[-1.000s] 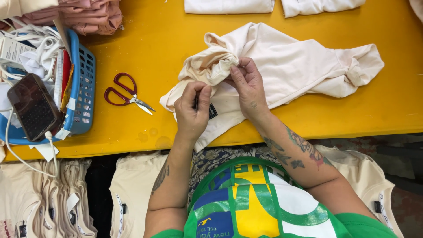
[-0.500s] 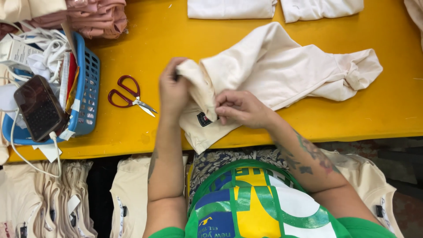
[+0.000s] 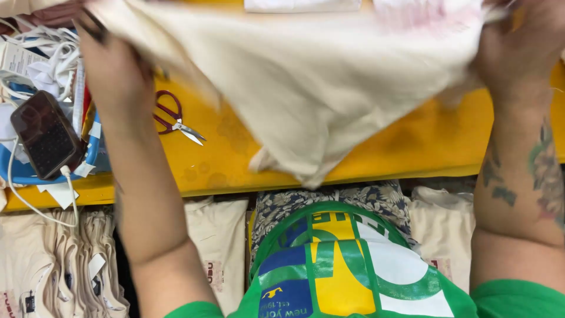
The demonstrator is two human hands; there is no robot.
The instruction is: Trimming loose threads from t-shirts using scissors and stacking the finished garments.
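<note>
Yellow desk filled the upper part of the head view, with stacks of cream folded garments stored below its near edge. We held a cream garment lifted and spread above the desk, blurred, its lowest corner hanging just over the near edge. Our left hand was clenched on the garment's left end, and our right hand was clenched on its right end, the cloth stretched between them. Beneath the cloth, red-handled scissors lay on the desk just beside our left forearm. At far left a blue basket held white cords and paper tags, and a dark phone with a white cable rested on it. Folded white cloth lay at the far edge of the desk. Our green printed shirt filled the bottom centre
</note>
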